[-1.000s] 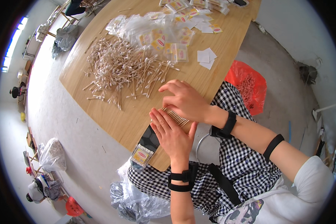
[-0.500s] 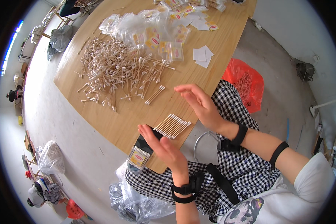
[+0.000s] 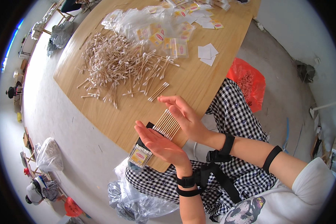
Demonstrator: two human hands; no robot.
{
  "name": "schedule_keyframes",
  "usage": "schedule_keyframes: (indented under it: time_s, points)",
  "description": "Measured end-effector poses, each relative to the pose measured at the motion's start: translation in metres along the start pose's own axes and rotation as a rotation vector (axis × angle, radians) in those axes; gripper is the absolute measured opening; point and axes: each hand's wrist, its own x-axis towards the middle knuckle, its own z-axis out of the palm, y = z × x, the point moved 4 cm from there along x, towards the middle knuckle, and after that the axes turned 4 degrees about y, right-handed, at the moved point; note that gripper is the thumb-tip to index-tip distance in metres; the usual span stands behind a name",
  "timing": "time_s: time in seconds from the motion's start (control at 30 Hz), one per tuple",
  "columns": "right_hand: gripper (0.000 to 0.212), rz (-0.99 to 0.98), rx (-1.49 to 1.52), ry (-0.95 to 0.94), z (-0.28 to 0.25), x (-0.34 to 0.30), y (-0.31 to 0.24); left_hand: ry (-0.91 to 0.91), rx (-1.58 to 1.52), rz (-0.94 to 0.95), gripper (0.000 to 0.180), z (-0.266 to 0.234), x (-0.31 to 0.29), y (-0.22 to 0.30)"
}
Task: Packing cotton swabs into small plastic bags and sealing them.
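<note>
A tidy row of cotton swabs lies flat on the wooden table near its front edge, between my two hands. My left hand stands open along the lower end of the row, fingers straight and together. Along the row's upper right side is my right hand, open and partly covering the swabs' tips; whether it touches them I cannot tell. Beside my left hand lies a clear bag of swabs with a yellow card. A flat black object shows partly behind the left fingers. A few swabs lie just beyond my right fingertips.
A big heap of loose cotton swabs covers the table's middle left. Behind it are clear bags with yellow cards, and white cards lie to the right. A red bag stands on the floor past the right edge.
My right hand has moved down and left to the swab row, and the hands are closer together. The row is narrower and straighter. My left hand has turned slightly, palm more visible.
</note>
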Motion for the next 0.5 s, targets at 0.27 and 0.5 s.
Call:
schedule_keyframes:
  time_s: [0.27,0.5]
  points:
    - [0.052,0.12,-0.089,-0.252,-0.002,0.008,-0.005,-0.027,-0.001,-0.035,0.073,-0.005,0.006,0.002]
    - [0.047,0.137,-0.057,-0.237,-0.007,0.006,-0.002,-0.028,-0.008,-0.056,0.074,-0.009,-0.004,0.004]
